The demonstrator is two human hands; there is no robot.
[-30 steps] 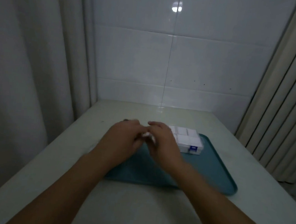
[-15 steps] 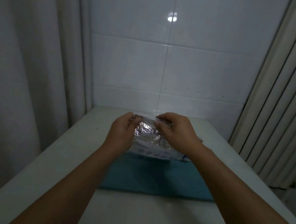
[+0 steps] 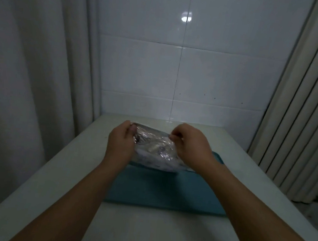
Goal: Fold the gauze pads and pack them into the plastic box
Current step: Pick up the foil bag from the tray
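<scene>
Up in the air between both hands is a shiny, crinkled packet (image 3: pixel 155 151), silvery on its upper part and white lower down, held tilted above the far end of the tray (image 3: pixel 165 192). What sits inside the packet is too blurred to tell. The left hand (image 3: pixel 120 143) grips its left edge, fingers (image 3: pixel 133 129) curled round the top corner with the thumb against the foil. The right hand (image 3: pixel 191 146) pinches the top right corner, fingers bent tight on the edge. The packet stretches taut between the two grips, its lower edge hanging just over the tray.

A sliver of something pale shows under the right wrist at the tray's far right, and it cannot be made out as the box or anything else.

The tray is teal, flat with a low rim, lying lengthways on the pale worktop (image 3: pixel 143 230). Both bare forearms reach in from the bottom corners across the near part of the worktop.

Beyond the worktop stands a wall of white tiles (image 3: pixel 214 71) with a bright light spot reflected high up. A pale curtain (image 3: pixel 29 73) hangs on the left, and a pleated one (image 3: pixel 303 111) falls on the right, down to the floor.
</scene>
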